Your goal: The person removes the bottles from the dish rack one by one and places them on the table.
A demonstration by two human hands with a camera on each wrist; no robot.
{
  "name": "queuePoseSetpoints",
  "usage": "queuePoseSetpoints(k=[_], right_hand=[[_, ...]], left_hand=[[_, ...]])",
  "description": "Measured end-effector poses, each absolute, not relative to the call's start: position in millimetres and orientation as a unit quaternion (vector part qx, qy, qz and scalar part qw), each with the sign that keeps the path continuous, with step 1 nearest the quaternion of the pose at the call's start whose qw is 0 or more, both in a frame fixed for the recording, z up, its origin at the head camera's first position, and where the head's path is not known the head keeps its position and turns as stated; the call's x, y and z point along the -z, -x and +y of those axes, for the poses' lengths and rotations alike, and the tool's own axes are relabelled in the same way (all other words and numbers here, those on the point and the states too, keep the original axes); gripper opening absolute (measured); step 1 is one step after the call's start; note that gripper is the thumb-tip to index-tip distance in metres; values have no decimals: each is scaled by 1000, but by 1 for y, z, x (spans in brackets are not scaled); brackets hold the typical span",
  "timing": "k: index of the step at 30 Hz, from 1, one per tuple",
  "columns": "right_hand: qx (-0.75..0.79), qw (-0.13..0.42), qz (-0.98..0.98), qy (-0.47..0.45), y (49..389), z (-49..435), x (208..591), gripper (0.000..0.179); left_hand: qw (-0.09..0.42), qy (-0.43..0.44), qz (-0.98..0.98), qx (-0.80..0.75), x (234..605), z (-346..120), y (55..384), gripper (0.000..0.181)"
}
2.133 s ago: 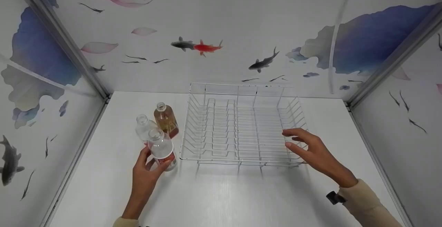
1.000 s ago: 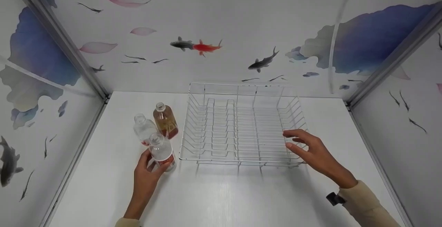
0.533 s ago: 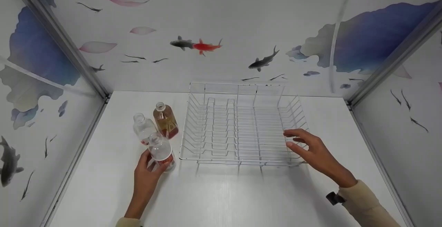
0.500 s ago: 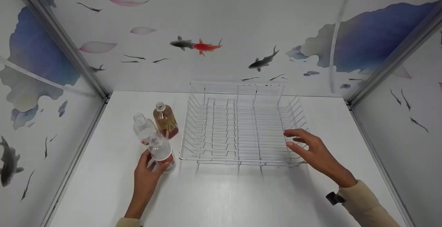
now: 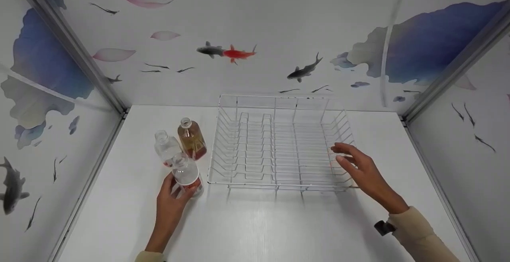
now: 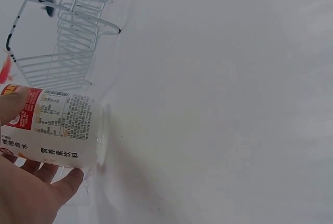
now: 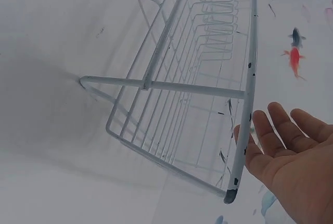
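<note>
My left hand (image 5: 173, 200) holds a clear plastic bottle (image 5: 186, 171) with a red and white label, thumb on one side and fingers round the other. In the left wrist view the bottle's label (image 6: 57, 125) carries printed text, and its base is close to the white table. Behind it stand a second clear bottle (image 5: 166, 148) and an amber bottle (image 5: 192, 138), both uncapped. My right hand (image 5: 360, 170) hovers at the right side of the white wire dish rack (image 5: 275, 146), fingers loosely bent and holding nothing. In the right wrist view its fingertips are right at the rack's rim (image 7: 250, 73).
The rack takes up the middle of the white table (image 5: 255, 226), its rear close to the back wall (image 5: 255, 14), which is printed with fish and petals. Side walls with metal corner posts (image 5: 71, 42) enclose the table left and right.
My right hand has shifted slightly right and up by the rack. Since the earliest frame the held bottle has settled a little lower, and it now stays still in my left hand.
</note>
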State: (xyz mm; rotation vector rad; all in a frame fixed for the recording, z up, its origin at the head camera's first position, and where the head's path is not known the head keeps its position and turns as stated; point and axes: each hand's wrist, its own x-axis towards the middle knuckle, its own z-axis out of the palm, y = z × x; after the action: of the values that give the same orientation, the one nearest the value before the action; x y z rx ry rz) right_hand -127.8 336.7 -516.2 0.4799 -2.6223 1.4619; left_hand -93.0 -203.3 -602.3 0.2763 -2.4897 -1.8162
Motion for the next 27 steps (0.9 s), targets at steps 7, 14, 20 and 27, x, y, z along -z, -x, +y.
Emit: queuePoseSetpoints(k=[7, 14, 20, 27], right_hand=[[-497, 47, -855, -140, 128, 337, 518, 48], [-501, 37, -854, -136, 128, 337, 520, 54], [-498, 28, -856, -131, 127, 336, 521, 56], [-494, 25, -859, -130, 128, 339, 519, 58]], left_hand=[[31, -78, -810, 581, 606, -203, 92, 87], [41, -71, -819, 568, 610, -201, 91, 87], [47, -64, -825, 559, 613, -202, 85, 90], [23, -95, -833, 545, 606, -205, 74, 91]])
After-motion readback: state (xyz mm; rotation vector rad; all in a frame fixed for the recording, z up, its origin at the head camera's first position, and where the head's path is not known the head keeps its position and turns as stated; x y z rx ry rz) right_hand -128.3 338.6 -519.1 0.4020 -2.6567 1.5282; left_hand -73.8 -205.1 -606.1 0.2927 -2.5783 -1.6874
